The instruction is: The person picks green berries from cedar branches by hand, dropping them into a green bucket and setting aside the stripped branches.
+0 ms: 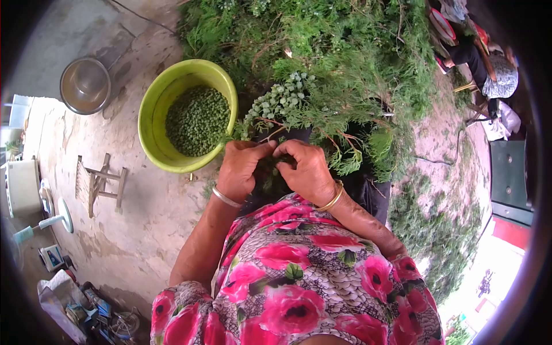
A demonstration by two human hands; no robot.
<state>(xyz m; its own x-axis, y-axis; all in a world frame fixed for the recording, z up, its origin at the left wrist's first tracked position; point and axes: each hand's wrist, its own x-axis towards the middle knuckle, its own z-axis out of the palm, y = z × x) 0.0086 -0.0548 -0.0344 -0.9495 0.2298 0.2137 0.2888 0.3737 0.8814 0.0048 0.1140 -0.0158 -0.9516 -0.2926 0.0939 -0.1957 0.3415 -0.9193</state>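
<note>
Both my hands meet in front of my body, just right of a yellow-green bucket (pixel 148 123) that holds many small green cones. My left hand (pixel 241 167), with a silver bangle at the wrist, is closed in a pinch on a sprig of green foliage. Close beside it, my right hand (pixel 303 167), with a gold bangle, has its fingers curled together; what they hold is too small to name. A leafy branch (pixel 339 109) with a cluster of pale green cones (pixel 282 100) lies over my lap, just beyond my fingers.
A large heap of green branches (pixel 345 34) lies ahead. At the left are a metal bowl (pixel 85 86), a small wooden stool (pixel 100 183) and a fan (pixel 64 215). A child-sized bike (pixel 123 325) stands at lower left. Another person (pixel 500 77) sits at upper right.
</note>
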